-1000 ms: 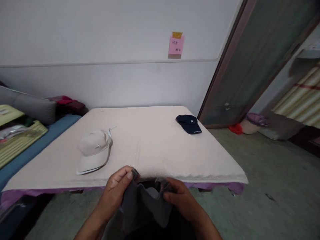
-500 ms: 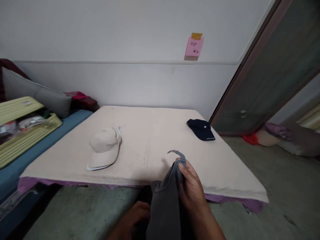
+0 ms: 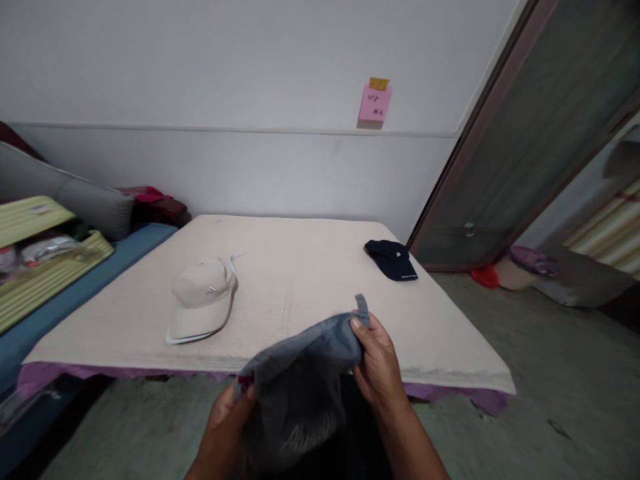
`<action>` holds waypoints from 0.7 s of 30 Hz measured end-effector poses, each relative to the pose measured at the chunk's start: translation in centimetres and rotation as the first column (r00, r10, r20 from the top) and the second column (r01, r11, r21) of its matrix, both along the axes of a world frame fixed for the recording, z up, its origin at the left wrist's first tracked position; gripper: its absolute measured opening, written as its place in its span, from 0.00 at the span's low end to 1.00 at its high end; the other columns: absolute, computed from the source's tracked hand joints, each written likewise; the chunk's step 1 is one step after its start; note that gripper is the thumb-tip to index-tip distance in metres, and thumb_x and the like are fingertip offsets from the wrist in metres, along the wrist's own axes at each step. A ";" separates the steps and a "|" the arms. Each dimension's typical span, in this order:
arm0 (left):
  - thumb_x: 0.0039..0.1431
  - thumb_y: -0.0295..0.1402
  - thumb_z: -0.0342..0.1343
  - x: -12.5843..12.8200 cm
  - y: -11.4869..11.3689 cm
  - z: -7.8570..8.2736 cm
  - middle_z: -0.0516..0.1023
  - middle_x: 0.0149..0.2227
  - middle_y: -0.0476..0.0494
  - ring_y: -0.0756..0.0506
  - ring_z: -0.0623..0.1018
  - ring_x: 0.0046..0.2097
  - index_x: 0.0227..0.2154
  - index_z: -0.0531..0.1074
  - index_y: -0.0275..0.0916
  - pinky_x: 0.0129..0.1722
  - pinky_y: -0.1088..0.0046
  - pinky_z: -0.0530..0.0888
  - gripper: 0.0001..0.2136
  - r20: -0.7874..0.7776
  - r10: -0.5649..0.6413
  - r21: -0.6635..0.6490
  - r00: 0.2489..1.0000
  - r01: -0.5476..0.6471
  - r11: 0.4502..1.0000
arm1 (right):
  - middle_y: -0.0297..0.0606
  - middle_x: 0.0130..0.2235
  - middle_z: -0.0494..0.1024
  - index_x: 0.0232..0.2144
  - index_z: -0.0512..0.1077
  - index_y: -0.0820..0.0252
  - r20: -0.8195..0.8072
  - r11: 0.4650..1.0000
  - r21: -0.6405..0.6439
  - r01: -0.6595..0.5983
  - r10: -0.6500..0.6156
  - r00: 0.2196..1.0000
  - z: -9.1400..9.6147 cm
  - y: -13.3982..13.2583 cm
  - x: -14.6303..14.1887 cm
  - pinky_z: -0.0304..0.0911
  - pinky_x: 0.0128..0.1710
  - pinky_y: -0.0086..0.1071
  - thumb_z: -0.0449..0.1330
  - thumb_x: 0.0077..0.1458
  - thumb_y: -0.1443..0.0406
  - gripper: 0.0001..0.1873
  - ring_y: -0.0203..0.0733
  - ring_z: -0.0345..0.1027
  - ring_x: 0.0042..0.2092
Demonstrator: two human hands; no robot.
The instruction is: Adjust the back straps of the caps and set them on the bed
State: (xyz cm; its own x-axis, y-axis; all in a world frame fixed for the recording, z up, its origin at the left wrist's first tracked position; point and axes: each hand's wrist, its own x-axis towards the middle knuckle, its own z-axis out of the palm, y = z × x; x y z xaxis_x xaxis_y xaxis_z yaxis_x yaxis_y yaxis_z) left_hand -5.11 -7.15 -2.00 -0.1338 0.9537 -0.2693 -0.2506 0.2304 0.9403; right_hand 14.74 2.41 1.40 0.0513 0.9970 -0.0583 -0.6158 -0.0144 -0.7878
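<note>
Both grips hold the grey cap (image 3: 300, 380), stretched from left hand (image 3: 230, 413) up to right hand (image 3: 377, 363), just before the worktop (image 3: 310, 267) edge

Gray cap (image 3: 300, 387); beige cap (image 3: 203, 297); navy cap (image 3: 391, 258).

Soft dim daylight, slight blur, warped edges
</note>
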 end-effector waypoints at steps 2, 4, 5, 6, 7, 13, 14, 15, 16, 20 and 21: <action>0.51 0.46 0.57 -1.3 0.6 0.7 0.81 0.37 0.44 0.37 0.77 0.43 0.44 0.74 0.42 0.44 0.61 0.73 0.20 0.050 -0.005 0.017 0.999 0.004 1.000 | 0.33 0.28 0.74 0.32 0.72 0.59 0.052 0.994 -0.060 -0.087 0.090 0.995 -1.3 -0.3 0.2 0.64 0.31 0.30 0.65 0.46 0.60 0.11 0.36 0.67 0.28; 0.53 0.44 0.57 -2.6 1.4 1.3 0.80 0.42 0.44 0.37 0.76 0.46 0.48 0.72 0.42 0.47 0.62 0.72 0.21 0.026 -0.025 0.034 0.999 0.024 0.999 | 0.35 0.29 0.75 0.33 0.72 0.60 0.080 0.981 -0.104 -0.162 0.170 0.982 -2.5 -0.5 0.1 0.64 0.31 0.31 0.64 0.47 0.59 0.13 0.38 0.68 0.29; 0.53 0.44 0.57 -3.3 1.9 1.5 0.80 0.44 0.43 0.38 0.76 0.48 0.49 0.72 0.42 0.48 0.62 0.71 0.21 -0.007 -0.027 0.045 1.000 0.027 0.999 | 0.35 0.28 0.74 0.33 0.72 0.61 0.085 0.975 -0.115 -0.190 0.200 0.976 -3.1 -0.6 -0.1 0.63 0.31 0.31 0.64 0.48 0.58 0.13 0.39 0.67 0.29; 0.53 0.44 0.57 -4.0 2.5 1.9 0.79 0.46 0.43 0.38 0.75 0.49 0.50 0.71 0.41 0.50 0.62 0.70 0.22 -0.050 -0.025 0.057 0.998 0.028 0.998 | 0.35 0.28 0.74 0.32 0.72 0.61 0.090 0.970 -0.123 -0.209 0.221 0.971 -3.7 -0.6 -0.4 0.63 0.30 0.31 0.63 0.49 0.57 0.13 0.38 0.67 0.28; 0.53 0.43 0.57 -4.7 3.2 2.3 0.78 0.47 0.42 0.38 0.74 0.50 0.50 0.71 0.40 0.51 0.62 0.69 0.22 -0.096 -0.026 0.072 0.995 0.033 0.997 | 0.35 0.26 0.73 0.31 0.71 0.62 0.096 0.967 -0.132 -0.220 0.233 0.968 -4.2 -0.5 -0.6 0.61 0.27 0.29 0.62 0.50 0.56 0.14 0.37 0.65 0.26; 0.49 0.41 0.62 -9.5 9.6 8.3 0.78 0.47 0.41 0.37 0.76 0.46 0.55 0.66 0.37 0.46 0.66 0.72 0.29 -0.235 0.082 0.300 0.969 -0.008 0.954 | 0.29 0.21 0.66 0.30 0.70 0.61 0.104 0.963 -0.198 -0.183 0.206 0.973 -7.3 1.3 -1.6 0.46 0.17 0.24 0.64 0.47 0.55 0.16 0.29 0.53 0.18; 0.50 0.41 0.61 -10.5 11.0 9.4 0.78 0.46 0.43 0.38 0.76 0.46 0.55 0.65 0.38 0.44 0.68 0.73 0.29 -0.246 0.128 0.368 0.961 -0.030 0.929 | 0.29 0.21 0.66 0.30 0.70 0.61 0.102 0.961 -0.210 -0.179 0.203 0.974 -7.9 1.8 -1.6 0.46 0.17 0.24 0.64 0.47 0.55 0.15 0.29 0.53 0.18; 0.53 0.40 0.59 -11.7 12.5 10.4 0.78 0.46 0.46 0.39 0.76 0.46 0.55 0.64 0.38 0.43 0.70 0.73 0.28 -0.253 0.159 0.419 0.954 -0.040 0.907 | 0.29 0.21 0.67 0.30 0.70 0.61 0.103 0.959 -0.223 -0.173 0.200 0.974 -8.5 2.1 -1.6 0.46 0.17 0.24 0.64 0.46 0.55 0.16 0.29 0.53 0.18; 0.56 0.40 0.57 -13.0 14.0 11.0 0.78 0.46 0.50 0.41 0.76 0.45 0.57 0.61 0.39 0.42 0.72 0.72 0.27 -0.259 0.205 0.468 0.944 -0.063 0.881 | 0.29 0.20 0.67 0.30 0.70 0.61 0.106 0.957 -0.236 -0.168 0.197 0.975 -9.2 2.5 -1.6 0.46 0.17 0.24 0.64 0.45 0.55 0.16 0.29 0.53 0.18; 0.62 0.43 0.46 -18.6 19.0 9.4 0.79 0.40 0.56 0.48 0.77 0.39 0.59 0.54 0.38 0.40 0.74 0.70 0.25 -0.475 0.331 0.422 0.815 -0.120 0.899 | 0.29 0.20 0.67 0.30 0.71 0.61 0.117 0.947 -0.293 -0.130 0.171 0.978 -11.8 3.5 -1.6 0.47 0.17 0.23 0.65 0.43 0.56 0.15 0.29 0.55 0.18; 0.61 0.43 0.47 -19.9 19.8 8.1 0.79 0.36 0.55 0.48 0.77 0.37 0.56 0.58 0.34 0.39 0.75 0.70 0.25 -0.514 0.322 0.382 0.795 -0.125 0.916 | 0.29 0.20 0.67 0.30 0.71 0.61 0.119 0.945 -0.306 -0.119 0.162 0.979 -12.4 3.7 -1.6 0.48 0.17 0.23 0.65 0.43 0.57 0.15 0.29 0.56 0.18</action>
